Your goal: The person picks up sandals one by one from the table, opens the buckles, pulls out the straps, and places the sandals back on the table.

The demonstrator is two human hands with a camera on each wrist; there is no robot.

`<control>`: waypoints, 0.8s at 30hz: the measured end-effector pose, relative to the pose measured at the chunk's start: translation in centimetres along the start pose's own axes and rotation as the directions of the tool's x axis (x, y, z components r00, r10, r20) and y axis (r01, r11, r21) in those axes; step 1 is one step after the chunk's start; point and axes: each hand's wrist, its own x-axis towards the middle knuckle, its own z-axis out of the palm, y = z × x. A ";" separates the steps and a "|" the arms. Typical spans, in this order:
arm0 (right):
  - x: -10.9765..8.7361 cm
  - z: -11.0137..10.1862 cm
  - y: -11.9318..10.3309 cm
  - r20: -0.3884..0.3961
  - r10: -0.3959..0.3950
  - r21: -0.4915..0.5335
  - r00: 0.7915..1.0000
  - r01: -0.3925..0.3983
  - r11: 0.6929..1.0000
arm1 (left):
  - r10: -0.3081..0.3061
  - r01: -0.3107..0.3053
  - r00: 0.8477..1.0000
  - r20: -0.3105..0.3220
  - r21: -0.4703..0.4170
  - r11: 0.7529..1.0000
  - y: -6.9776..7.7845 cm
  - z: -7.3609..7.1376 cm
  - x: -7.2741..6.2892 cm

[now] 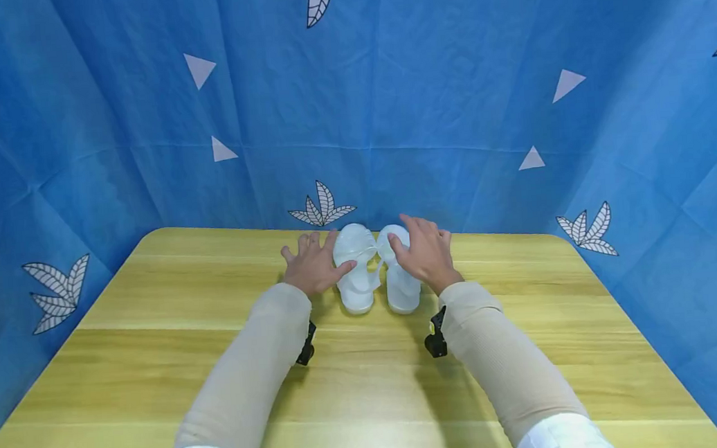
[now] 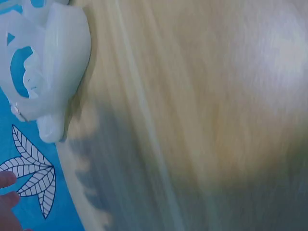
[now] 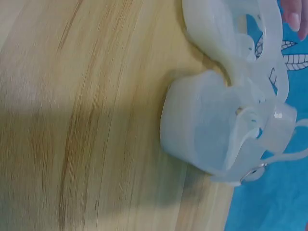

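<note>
Two whitish, translucent sandals stand side by side near the table's back edge, toes away from me. Beside the left sandal (image 1: pixel 357 298) is my left hand (image 1: pixel 314 267), fingers spread, its thumb overlapping the sandal in the head view. My right hand (image 1: pixel 426 252) is over the outer side of the right sandal (image 1: pixel 404 291), thumb and fingers apart. A strap with a small buckle shows on the right sandal (image 3: pixel 192 122) in the right wrist view. Fingertips (image 2: pixel 7 199) of my left hand appear at the edge of the left wrist view, apart from the left sandal (image 2: pixel 72 53).
The sandals stand on a light wood-grain table (image 1: pixel 358 404) with rounded back corners. Behind it and at both sides hangs a blue cloth (image 1: pixel 438 107) with white leaves and triangles. Small black wrist cameras, one of them at the right wrist (image 1: pixel 436 333), sit under both forearms.
</note>
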 end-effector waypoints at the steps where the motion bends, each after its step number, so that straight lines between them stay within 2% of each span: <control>1: 0.0 0.1 -0.2 -0.010 -0.014 0.007 1.000 0.014 1.000 | 0.004 -0.004 1.000 0.001 -0.012 1.000 0.0 0.1 -0.1; 8: 0.2 0.4 -1.8 -0.043 -0.114 0.003 0.993 0.114 0.993 | 0.005 -0.004 1.000 0.001 -0.187 0.982 0.2 0.9 -0.5; 12: 0.3 0.7 -2.5 -0.036 -0.169 -0.013 0.985 0.168 0.986 | 0.007 -0.019 0.999 -0.041 -0.285 0.958 0.6 1.0 -1.0; 17: 0.4 0.8 -3.1 -0.009 -0.210 -0.053 0.978 0.209 0.976 | 0.006 -0.031 0.998 -0.067 -0.369 0.929 0.8 1.5 -1.3; 21: 0.4 0.9 -3.4 0.030 -0.222 -0.094 0.975 0.224 0.970 | -0.013 -0.016 0.998 -0.068 -0.414 0.910 1.0 2.0 -1.4; 24: 0.4 1.2 -3.6 0.067 -0.220 -0.135 0.973 0.227 0.965 | -0.039 0.001 0.997 -0.071 -0.467 0.884 0.9 2.4 -1.5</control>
